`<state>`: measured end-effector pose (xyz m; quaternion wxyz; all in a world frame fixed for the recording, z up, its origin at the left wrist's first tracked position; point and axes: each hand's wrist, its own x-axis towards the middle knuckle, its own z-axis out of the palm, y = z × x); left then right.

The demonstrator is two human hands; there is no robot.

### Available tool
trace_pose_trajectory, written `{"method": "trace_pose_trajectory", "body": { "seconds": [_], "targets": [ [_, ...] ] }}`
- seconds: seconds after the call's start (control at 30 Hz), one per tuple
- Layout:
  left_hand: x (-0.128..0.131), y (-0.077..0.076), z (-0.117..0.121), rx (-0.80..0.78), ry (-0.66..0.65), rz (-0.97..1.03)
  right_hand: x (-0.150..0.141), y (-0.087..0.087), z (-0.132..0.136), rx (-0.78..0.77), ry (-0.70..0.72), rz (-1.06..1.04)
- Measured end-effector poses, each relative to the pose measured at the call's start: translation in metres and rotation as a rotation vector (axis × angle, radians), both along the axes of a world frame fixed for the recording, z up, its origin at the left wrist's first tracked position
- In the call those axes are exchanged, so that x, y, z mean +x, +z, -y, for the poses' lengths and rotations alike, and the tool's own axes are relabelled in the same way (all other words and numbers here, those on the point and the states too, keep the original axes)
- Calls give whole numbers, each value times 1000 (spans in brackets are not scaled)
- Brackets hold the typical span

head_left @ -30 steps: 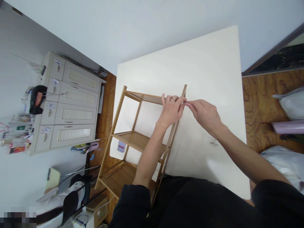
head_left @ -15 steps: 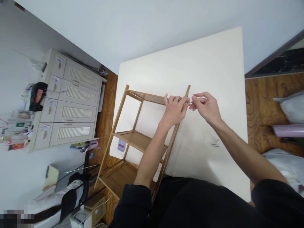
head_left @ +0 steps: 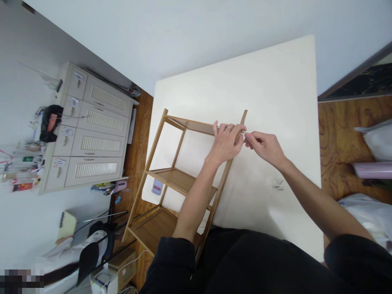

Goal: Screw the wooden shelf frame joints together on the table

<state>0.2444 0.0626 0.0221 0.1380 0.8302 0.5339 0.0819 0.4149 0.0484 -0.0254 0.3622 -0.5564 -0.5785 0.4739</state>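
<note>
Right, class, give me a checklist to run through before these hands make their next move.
1. Left hand on the wooden rack: ok, at the frame by the end shelf.
2. Right hand pinching the small shiny piece: ok, at its fingertips.
3. Piece fully seated in the frame: cannot tell, fingers crowd it.
4. Loose small parts within reach: ok, seemingly, on the table near the right forearm.
5. Rack joints tight: cannot tell.
</note>
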Motion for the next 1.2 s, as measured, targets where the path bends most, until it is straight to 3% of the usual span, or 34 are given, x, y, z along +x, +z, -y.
{"method": "trace_pose_trajectory", "body": {
  "seconds": [0.23, 0.33, 0.47, 0.67, 0.8, 0.87, 0.93, 1.03, 1.2],
  "targets": [
    [-1, 1, -1, -1, -14, 21, -9, 21, -8, -598, -31, -677],
    [-1, 0, -1, -4, -10, 9, -11, 27, -10, -701, -25, -779],
    [0, 0, -2, -6, -11, 4, -11, 32, -11, -713, 47, -828],
    [1, -1, -2, -8, 4, 15, -13, 30, -5, -557, 22, -600],
    [1, -2, -1, -2, 15, 33, -2, 28, 10, -100, -85, -32],
    [2, -2, 0, 2, 11, 33, 6, 28, 15, 157, -46, 239],
    [2, -2, 0, 4, 8, 24, 11, 27, 15, 314, 70, 398],
    [2, -1, 0, 3, 17, 17, 11, 26, 9, 387, 151, 496],
    [0, -1, 0, -12, 4, 27, 2, 29, -7, 221, -21, 359]
  ]
}}
